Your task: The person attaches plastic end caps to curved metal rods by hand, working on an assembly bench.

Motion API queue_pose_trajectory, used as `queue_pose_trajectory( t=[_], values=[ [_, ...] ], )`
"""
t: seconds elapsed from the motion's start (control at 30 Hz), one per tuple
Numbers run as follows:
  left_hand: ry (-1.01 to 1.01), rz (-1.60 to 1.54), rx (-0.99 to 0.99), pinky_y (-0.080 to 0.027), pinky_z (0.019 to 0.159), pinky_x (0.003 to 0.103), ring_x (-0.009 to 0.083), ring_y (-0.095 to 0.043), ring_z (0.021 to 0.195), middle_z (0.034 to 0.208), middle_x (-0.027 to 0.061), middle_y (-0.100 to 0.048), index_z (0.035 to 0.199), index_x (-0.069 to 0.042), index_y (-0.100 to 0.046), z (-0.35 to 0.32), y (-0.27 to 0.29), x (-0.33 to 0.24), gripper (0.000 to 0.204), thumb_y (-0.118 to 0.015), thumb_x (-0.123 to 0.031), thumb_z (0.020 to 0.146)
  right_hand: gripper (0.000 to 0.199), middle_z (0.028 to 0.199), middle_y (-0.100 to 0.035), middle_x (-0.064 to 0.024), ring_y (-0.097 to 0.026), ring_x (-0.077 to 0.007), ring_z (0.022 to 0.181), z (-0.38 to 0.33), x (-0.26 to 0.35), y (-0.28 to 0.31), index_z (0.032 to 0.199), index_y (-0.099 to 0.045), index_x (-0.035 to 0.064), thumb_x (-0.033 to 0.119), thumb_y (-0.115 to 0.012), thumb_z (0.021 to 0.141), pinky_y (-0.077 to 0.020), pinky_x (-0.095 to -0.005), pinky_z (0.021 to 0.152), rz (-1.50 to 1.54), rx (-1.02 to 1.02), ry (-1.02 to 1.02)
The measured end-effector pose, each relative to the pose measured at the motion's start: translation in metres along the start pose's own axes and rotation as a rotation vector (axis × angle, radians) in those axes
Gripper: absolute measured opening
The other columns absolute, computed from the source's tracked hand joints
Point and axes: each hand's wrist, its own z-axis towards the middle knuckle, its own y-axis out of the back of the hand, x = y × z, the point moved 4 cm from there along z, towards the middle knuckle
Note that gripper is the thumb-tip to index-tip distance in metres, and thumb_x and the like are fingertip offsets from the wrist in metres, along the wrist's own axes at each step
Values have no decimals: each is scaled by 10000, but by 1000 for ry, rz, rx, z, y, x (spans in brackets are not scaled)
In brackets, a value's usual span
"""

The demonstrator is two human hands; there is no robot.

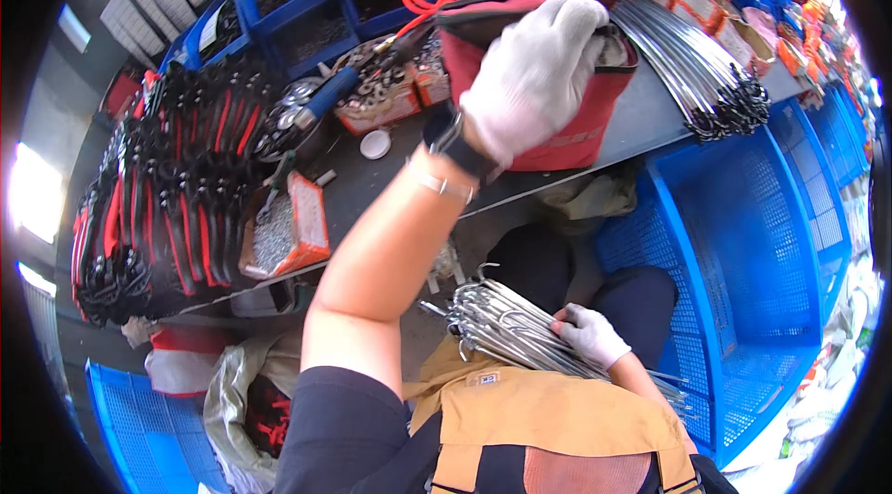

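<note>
My left hand [539, 76], in a white glove, is at the top of a red bag [571, 139] that stands on the bench. Its fingers curl over the bag's mouth, and their tips are hidden, so what they hold cannot be made out. A bundle of thin silvery metal rods [506, 322], several with hooked or bent ends, lies across my lap. My right hand [595, 336], also gloved, closes on the rods at their right side, with thumb and fingers drawn together. The bag's dark-edged flap is raised behind my left hand.
More metal rods with black ends [692, 66] lie on the bench at right. Black-and-red handle-like parts [172, 187] pile up at left, beside an orange-and-white box of small metal pieces [286, 224]. Blue bins [297, 15] line the back. A blue plastic crate [743, 243] stands at my right.
</note>
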Motion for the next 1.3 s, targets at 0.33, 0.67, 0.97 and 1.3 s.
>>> queue_pose_trajectory(
  t=[0.33, 0.67, 0.97, 1.3],
  values=[
    [949, -958, -629, -430, 682, 247, 94, -513, 772, 947, 22, -549, 1153, -79, -486, -199, 63, 3, 255, -526, -217, 942, 102, 761, -555, -146, -562, -322, 767, 2, 23, -12, 828, -552, 34, 56, -610, 746, -454, -431, 700, -563, -371, 504],
    [1030, -900, -650, -424, 707, 220, 75, -498, 765, 939, 5, -538, 1202, -62, -480, -230, 59, 5, 329, -540, -247, 938, 391, 679, -537, -223, -572, -361, 592, 31, 150, 37, 1208, -528, 29, -18, -455, 827, -450, -373, 568, -101, -237, 489],
    [1099, -435, -524, -468, 759, 264, 136, -569, 830, 858, 51, -577, 1125, -6, -544, -231, 61, 10, 265, -583, -136, 897, 373, 563, -489, -82, -494, -178, 474, 43, 140, 30, 1261, -493, 7, 62, -410, 901, -406, -309, 489, -157, -275, 472],
    [775, -1, -508, -471, 808, 301, 207, -580, 911, 1010, 97, -562, 1083, -53, -583, -213, 65, 0, 275, -648, -37, 816, 382, 562, -476, 6, -390, -48, 469, -12, 169, 44, 1268, -494, 7, 236, -438, 967, -316, -201, 446, 487, 49, 301]
  ],
)
